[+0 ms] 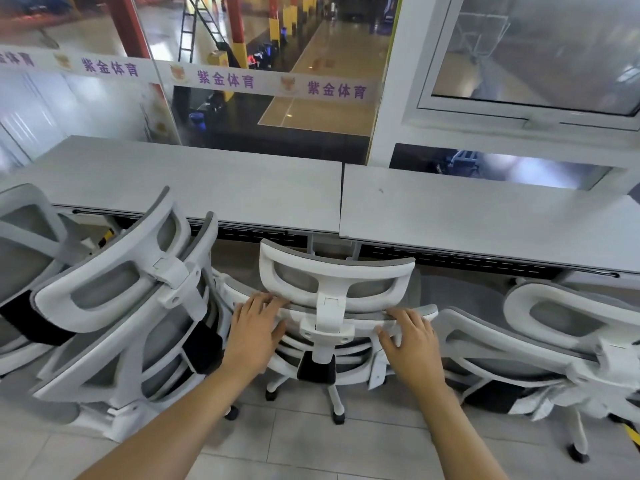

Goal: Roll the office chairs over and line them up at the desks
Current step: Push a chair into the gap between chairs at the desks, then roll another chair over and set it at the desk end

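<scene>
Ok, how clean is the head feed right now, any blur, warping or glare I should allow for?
Head view: the middle chair and both hands, left hand and right hand, read fairly sharp; the chairs at left and right smear; wide-angle bowing bends the desks; the window glass looks hazy with reflections.

Centre chair (334, 299) is hemmed: left chair (135, 299) touches or nearly touches it (blurred), right chair (540, 337) just beside. Desk edge (311, 233) blocks fwd travel. Floor (311, 441) behind is open.
</scene>
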Motion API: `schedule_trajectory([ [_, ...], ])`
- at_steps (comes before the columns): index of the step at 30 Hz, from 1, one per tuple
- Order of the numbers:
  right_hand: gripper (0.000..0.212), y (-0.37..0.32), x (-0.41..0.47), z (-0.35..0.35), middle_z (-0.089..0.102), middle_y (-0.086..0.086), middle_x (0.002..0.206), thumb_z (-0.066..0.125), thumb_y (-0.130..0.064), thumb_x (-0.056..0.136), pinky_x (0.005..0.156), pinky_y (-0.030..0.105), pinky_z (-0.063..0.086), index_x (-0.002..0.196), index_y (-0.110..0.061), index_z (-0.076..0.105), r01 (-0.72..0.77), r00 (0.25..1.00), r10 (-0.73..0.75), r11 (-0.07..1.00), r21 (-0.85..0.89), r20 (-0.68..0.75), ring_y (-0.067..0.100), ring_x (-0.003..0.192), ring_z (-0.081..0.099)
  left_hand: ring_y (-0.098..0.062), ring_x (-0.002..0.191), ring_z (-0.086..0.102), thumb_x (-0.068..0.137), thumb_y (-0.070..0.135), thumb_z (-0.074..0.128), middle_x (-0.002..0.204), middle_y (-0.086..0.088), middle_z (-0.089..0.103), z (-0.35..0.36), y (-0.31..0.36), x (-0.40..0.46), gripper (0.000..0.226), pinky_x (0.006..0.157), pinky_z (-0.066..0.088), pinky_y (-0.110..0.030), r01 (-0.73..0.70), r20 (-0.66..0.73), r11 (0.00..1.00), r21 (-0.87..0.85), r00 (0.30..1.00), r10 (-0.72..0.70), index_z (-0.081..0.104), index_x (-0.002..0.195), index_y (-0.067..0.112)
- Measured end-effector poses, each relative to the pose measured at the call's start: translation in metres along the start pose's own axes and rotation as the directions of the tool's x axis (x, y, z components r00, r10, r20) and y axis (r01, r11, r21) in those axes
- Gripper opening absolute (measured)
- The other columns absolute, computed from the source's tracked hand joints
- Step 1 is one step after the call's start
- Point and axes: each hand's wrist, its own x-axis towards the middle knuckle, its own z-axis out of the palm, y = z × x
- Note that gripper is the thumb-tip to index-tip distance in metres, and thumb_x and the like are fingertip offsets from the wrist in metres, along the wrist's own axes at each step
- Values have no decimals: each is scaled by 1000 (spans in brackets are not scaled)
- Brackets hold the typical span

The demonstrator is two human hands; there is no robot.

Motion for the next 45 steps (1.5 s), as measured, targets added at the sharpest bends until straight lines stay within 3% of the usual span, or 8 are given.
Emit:
schedule_trajectory([
  [8, 23, -63, -17, 4, 61, -7, 109, 62, -25, 93, 88, 29, 40, 116, -22, 63, 236, 965, -223, 968, 87, -140, 18, 102, 53, -26, 114, 54, 89, 27, 66, 122, 3, 59, -25, -1, -43, 29, 98, 44, -42, 37, -109, 998, 55, 994, -31, 63, 118, 27],
  [12, 27, -106, -8, 18, 61, -5, 108, 52, -33, 94, 89, 31, 42, 114, -21, 65, 356, 931, -341, 928, 112, -135, 18, 100, 52, -23, 108, 55, 85, 21, 71, 119, 3, 61, -50, -9, -63, 30, 93, 43, -39, 89, -213, 992, 90, 975, -68, 65, 113, 27],
  [20, 25, -210, 32, 57, 58, -6, 113, 53, -30, 96, 91, 35, 43, 118, -23, 61, 532, 840, -543, 825, 189, 5, 18, 100, 52, -22, 96, 52, 92, 30, 54, 114, 4, 61, -85, -76, -84, 23, 84, 39, -34, 269, -374, 949, 166, 907, -192, 65, 111, 23],
  [23, 29, -251, 53, 86, 57, -7, 119, 47, -34, 96, 95, 34, 41, 122, -25, 58, 578, 788, -603, 793, 190, 120, 18, 107, 52, -27, 97, 53, 89, 25, 65, 116, 2, 60, -96, -109, -88, 23, 84, 42, -39, 340, -374, 925, 168, 890, -259, 63, 112, 23],
  [27, 31, -297, 86, 128, 58, -5, 125, 55, -26, 95, 94, 35, 42, 126, -24, 57, 602, 757, -627, 778, 177, 181, 19, 110, 52, -30, 103, 54, 92, 31, 58, 123, 0, 58, -99, -158, -93, 29, 89, 44, -42, 413, -330, 897, 161, 879, -345, 58, 120, 24],
  [33, 33, -340, 138, 181, 64, 8, 118, 44, -21, 91, 89, 43, 47, 117, -10, 61, 563, 792, -563, 823, 72, 235, 32, 107, 60, -24, 107, 59, 96, 27, 46, 130, 4, 56, -84, -207, -99, 45, 91, 46, -41, 410, -231, 892, 189, 902, -366, 42, 141, 27],
  [39, 45, -348, 156, 212, 63, 1, 129, 35, -29, 92, 100, 42, 44, 126, -22, 63, 514, 789, -486, 857, 29, 375, 27, 118, 56, -19, 109, 55, 85, 14, 71, 132, 7, 54, -86, -218, -108, 64, 96, 37, -36, 412, -199, 898, 156, 903, -380, 44, 142, 28],
  [45, 34, -350, 127, 227, 65, 8, 111, 37, -26, 91, 99, 47, 44, 105, -12, 64, 456, 832, -484, 875, 162, 270, 31, 110, 57, -19, 111, 53, 100, 32, 37, 136, 6, 53, -100, -239, -139, 43, 98, 40, -35, 387, -189, 906, 170, 915, -356, 42, 143, 31],
])
